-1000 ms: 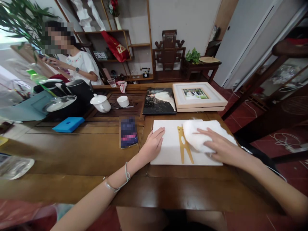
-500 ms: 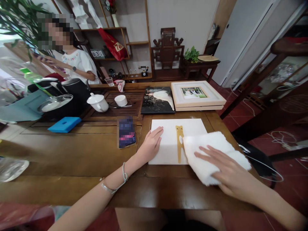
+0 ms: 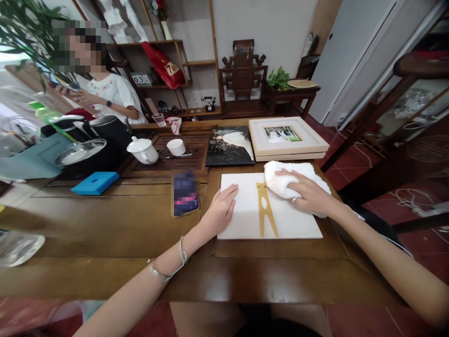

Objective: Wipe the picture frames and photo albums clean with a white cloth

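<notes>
A flat white panel [image 3: 242, 227] lies on the wooden table. On it is a gold, fork-shaped metal piece [image 3: 262, 216] with two splayed legs, an oval opening and small holes at its top. My left hand [image 3: 221, 209] rests flat on the panel's left side, fingers stretched out. My right hand [image 3: 310, 193] grips a bunched white cloth [image 3: 280, 180] at the panel's upper right corner. Part of the cloth spreads past the panel's right edge onto the table. The palm side of my right hand is hidden.
A phone [image 3: 185, 194] lies left of the panel. Behind it are a dark photo panel [image 3: 229, 152] and a pale picture frame [image 3: 259, 152]. A lidded white cup [image 3: 143, 150], a white bowl [image 3: 176, 147] and a blue block [image 3: 95, 183] stand leftward. Another person [image 3: 115, 96] sits across.
My right hand has moved the cloth up and away from me, from the panel's lower right to its upper right corner. The metal piece's right leg now shows. My left hand has stayed put.
</notes>
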Motion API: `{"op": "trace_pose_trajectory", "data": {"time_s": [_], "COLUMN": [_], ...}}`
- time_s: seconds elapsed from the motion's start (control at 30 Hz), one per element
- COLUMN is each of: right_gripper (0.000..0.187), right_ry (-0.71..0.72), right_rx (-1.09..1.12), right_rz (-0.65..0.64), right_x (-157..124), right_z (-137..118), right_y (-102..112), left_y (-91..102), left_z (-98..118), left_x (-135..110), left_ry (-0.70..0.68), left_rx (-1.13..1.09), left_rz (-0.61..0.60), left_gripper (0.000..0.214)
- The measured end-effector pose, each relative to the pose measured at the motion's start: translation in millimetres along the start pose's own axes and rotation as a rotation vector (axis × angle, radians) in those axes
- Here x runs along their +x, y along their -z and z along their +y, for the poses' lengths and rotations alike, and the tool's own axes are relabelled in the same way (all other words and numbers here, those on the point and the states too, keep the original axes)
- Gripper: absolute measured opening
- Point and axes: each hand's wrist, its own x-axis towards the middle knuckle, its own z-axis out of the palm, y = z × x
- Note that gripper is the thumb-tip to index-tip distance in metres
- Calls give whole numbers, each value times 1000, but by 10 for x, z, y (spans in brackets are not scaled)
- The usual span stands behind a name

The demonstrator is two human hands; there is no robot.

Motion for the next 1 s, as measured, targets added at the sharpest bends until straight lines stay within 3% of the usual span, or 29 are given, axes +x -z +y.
{"op": "trace_pose_trajectory", "data": {"time_s": [0.13,0.37,0.47,0.63,0.8,0.9,1.0], "right_gripper": [42,43,48,43,27,30,43], "right_ry": [15,-34,-87,-270,-311,-313,-198], "right_rx": [-30,61,117,95,73,32,-24], "right_rz": [-45,-243,-329,-263,-126,-89,-93], "right_x": [-90,-884,-1002,-562,12,123,4], "right_z": [-182,-887,-876,-403,-19,-12,-241], "right_y": [24,315,387,254,75,10,-19], "left_y": [-5,16,20,12,1,-12,-22], "left_z": [2,26,28,25,22,20,20], "left_x": [1,0,0,0,-2,-4,-5], "left_ry": [-6,2,1,-5,2,7,8], "left_rx": [1,2,5,11,8,1,3], "left_rz": [-4,-21,-30,-10,-9,-3,-4], "left_gripper": [43,44,44,44,44,44,44]}}
